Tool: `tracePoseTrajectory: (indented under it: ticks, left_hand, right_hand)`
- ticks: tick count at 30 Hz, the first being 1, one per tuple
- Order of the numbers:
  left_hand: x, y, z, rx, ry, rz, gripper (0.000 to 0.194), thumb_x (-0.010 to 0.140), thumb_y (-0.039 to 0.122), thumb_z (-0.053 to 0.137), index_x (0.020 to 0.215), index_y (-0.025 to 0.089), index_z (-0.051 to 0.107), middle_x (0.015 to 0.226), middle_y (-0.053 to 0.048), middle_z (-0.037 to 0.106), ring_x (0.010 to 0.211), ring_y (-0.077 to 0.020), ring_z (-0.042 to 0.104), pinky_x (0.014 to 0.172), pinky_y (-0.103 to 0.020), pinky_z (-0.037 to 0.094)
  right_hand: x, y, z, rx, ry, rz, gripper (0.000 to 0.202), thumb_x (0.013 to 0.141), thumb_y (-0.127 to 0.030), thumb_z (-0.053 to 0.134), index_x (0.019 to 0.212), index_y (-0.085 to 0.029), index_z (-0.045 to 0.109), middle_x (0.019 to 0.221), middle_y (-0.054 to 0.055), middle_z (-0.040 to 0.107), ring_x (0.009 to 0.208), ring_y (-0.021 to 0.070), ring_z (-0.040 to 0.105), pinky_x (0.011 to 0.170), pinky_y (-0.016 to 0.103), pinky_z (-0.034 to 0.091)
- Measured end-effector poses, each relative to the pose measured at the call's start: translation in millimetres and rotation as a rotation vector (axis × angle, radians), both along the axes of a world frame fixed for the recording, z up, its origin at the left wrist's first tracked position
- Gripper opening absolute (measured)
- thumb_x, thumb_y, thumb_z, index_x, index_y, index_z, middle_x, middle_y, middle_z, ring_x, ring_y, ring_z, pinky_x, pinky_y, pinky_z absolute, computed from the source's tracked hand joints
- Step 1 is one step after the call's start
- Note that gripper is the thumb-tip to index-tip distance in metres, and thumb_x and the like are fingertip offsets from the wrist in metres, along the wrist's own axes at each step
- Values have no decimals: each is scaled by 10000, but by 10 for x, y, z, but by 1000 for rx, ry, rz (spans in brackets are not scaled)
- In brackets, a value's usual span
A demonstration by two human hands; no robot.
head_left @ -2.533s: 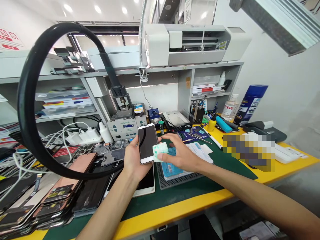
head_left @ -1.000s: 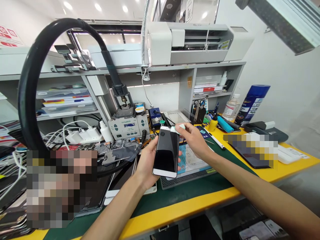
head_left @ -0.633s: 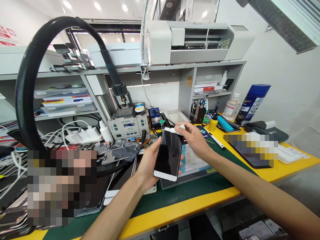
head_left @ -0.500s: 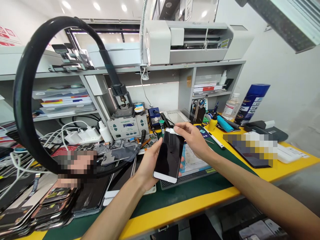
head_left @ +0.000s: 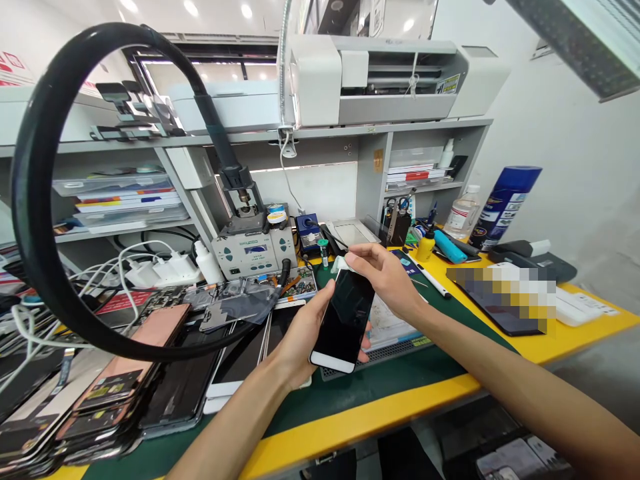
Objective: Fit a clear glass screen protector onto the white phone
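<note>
A white-framed smartphone (head_left: pixel 343 319) with a dark screen lies across my left hand (head_left: pixel 299 328), tilted up toward me. My left thumb presses on one side edge, and the fingertips wrap round from behind on the other. My right hand (head_left: pixel 386 272) is at the phone's top end, pinching a small crumpled white tissue (head_left: pixel 340 266) against the top edge. The tissue covers part of that end, and some right fingers are hidden. Beneath the phone, partly hidden, a pale flat panel rests on a dark perforated mat on the green work mat (head_left: pixel 390 380).
Stacked phone parts (head_left: pixel 110 393) and a thick black hose (head_left: pixel 37 220) occupy the left. Behind stands a grey hot-air station (head_left: pixel 255 253). A white pen (head_left: pixel 434 281), a yellow bottle (head_left: pixel 425 247) and a blue spray can (head_left: pixel 506 207) are at right.
The phone has shifted slightly right and down with my left hand. More of the white tissue shows at its top end, under my right fingers. The view has turned a little.
</note>
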State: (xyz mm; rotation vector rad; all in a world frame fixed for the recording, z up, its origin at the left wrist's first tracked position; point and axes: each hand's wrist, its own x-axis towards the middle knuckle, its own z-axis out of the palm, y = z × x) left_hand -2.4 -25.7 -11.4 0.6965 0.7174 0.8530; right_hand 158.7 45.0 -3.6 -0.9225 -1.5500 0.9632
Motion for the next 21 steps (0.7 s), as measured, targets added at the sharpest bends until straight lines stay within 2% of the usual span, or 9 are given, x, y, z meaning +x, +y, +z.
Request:
tracePoseTrajectory:
  ticks: [7, 12, 14, 17, 21]
  left_hand:
    - [3, -1, -21, 41, 19, -47, 590, 986, 601, 386, 968, 102, 702, 864, -133, 701, 664, -221, 689, 665, -352, 579]
    - [6, -8, -25, 42, 28, -41, 608, 981, 618, 391, 944, 96, 702, 845, -118, 695, 598, -195, 679, 632, -320, 562]
    - [12, -14, -15, 42, 24, -25, 593, 983, 616, 389, 990, 107, 694, 835, -112, 700, 583, -192, 677, 605, -310, 553]
    - [17, -23, 8, 41, -2, 10, 562, 978, 626, 398, 1156, 161, 658, 849, -96, 715, 588, -199, 681, 575, -306, 544]
    - [9, -32, 32, 28, -48, 25, 602, 968, 657, 390, 1259, 184, 622, 905, -110, 731, 662, -229, 713, 627, -332, 564]
  right_hand:
    - [1, -34, 18, 58, -30, -14, 470, 830, -561, 715, 1095, -181, 637, 1144, 121, 688, 1075, 261, 650, 930, 394, 511]
    - [-4, -13, -21, 99, -55, -40, 495, 827, -570, 722, 1129, -192, 615, 1213, 129, 660, 1165, 271, 620, 959, 396, 508]
    - [-14, -16, -32, 105, -70, -61, 525, 815, -577, 731, 1151, -197, 598, 1250, 133, 644, 1194, 277, 606, 973, 406, 505]
    - [-30, -41, -35, 111, -103, -89, 588, 802, -581, 737, 1211, -194, 566, 1288, 144, 615, 1212, 283, 591, 999, 425, 494]
    - [-47, -73, -37, 115, -144, -103, 672, 798, -576, 741, 1307, -201, 513, 1341, 150, 569, 1259, 292, 553, 1034, 447, 472]
